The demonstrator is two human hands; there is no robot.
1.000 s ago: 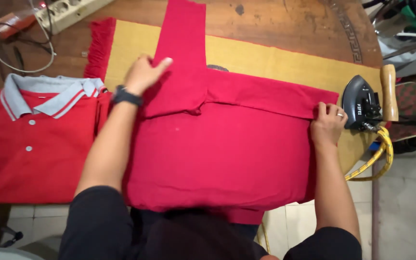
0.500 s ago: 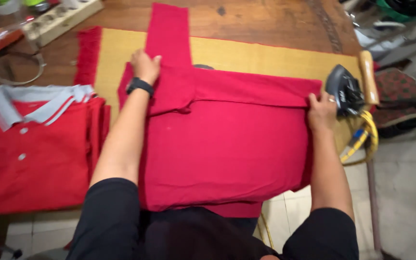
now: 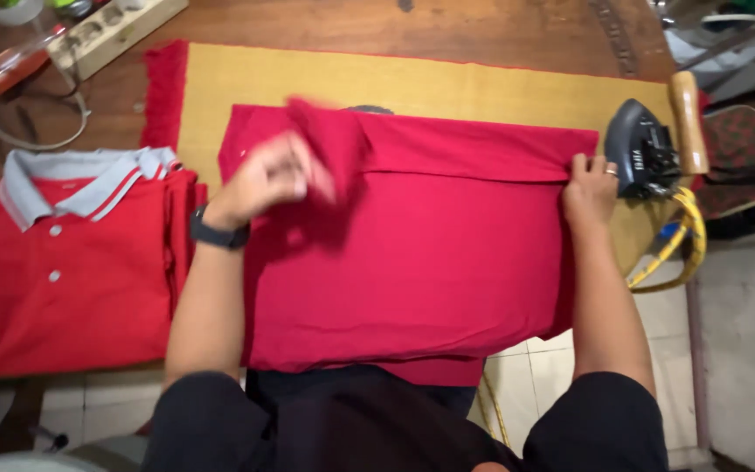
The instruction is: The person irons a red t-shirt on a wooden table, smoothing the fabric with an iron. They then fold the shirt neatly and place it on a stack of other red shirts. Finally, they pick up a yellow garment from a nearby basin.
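Fingers (image 3: 303, 162) of my left hand (image 3: 268, 175) are pinched shut on a flap of the red shirt (image 3: 412, 253), apparently a sleeve, lifted clear of the cloth and blurred in the head view, so I cannot tell exactly how many fingers grip it. My right hand (image 3: 589, 188) has its fingers closed on the shirt's far right corner, at the end of the folded top edge, where the hold would keep that fold taut and straight. A ring shows on that hand, and a dark wristwatch (image 3: 218, 234) sits on my left wrist, just left of the shirt.

The shirt lies flat and spread across a yellow mat (image 3: 447, 83) with a red fringed edge, its near hem hanging off the surface (image 3: 482, 31) toward my lap. The mat lies under the shirt as padding between cloth and wood.

Just right of the shirt, almost touching my right hand, a dark iron (image 3: 644, 157) with a wooden handle rests on the mat, set aside within reach; its yellow cord (image 3: 683, 249) loops down off the surface. Left of the shirt, beside the mat, a folded red polo shirt (image 3: 72, 262) with a grey striped collar lies buttoned and face up. Beyond that polo, a pale power strip (image 3: 111, 35) and loose cables lie on the wood.
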